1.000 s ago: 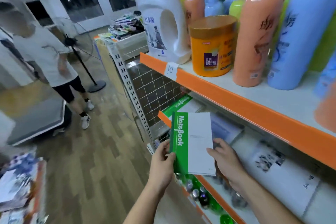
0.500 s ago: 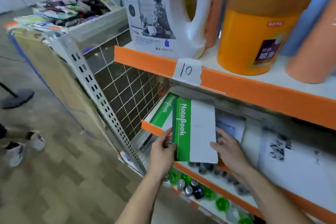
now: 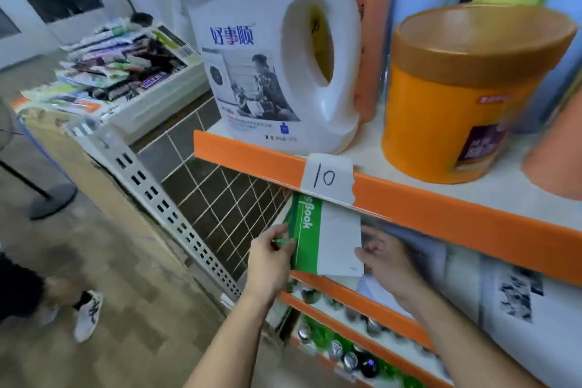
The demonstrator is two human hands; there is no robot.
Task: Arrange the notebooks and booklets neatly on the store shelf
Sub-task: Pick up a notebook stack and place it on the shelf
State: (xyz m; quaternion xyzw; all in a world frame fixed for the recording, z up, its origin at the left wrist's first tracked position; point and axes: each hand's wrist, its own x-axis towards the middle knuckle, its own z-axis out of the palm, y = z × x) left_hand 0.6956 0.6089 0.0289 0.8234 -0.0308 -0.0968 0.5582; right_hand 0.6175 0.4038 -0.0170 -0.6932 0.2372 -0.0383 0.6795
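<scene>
The shelf (image 3: 330,290) that takes the stationery runs from the lower centre of the frame out to the right, under the orange-edged board (image 3: 441,220) that carries the detergent jug (image 3: 271,66) and the orange tub (image 3: 466,98). Judging by how things lie, the job is partway through. Pale booklets (image 3: 516,293) with dark print already lie flat along the right part of the shelf, though blur hides whether their edges line up. The left end is the part being filled now.

The notebook (image 3: 327,239), green along its spine and white across the rest, sits at centre frame. Its top end is tucked under the board just below the taped "10" label (image 3: 327,178), and its bottom edge reaches out over the shelf's orange lip. It looks not yet set down, so it has to be slid in, squared up and let go. A strip of green shows just left of it, perhaps a second notebook underneath, but I cannot tell.

The left hand (image 3: 271,258) is at the lower left of the notebook, thumb and fingertips (image 3: 283,241) pinching the green spine edge. The right hand (image 3: 387,258) is on the opposite side, fingers (image 3: 370,241) curled against the white edge and gripping it. The notebook lies between both hands, touching both.
</scene>
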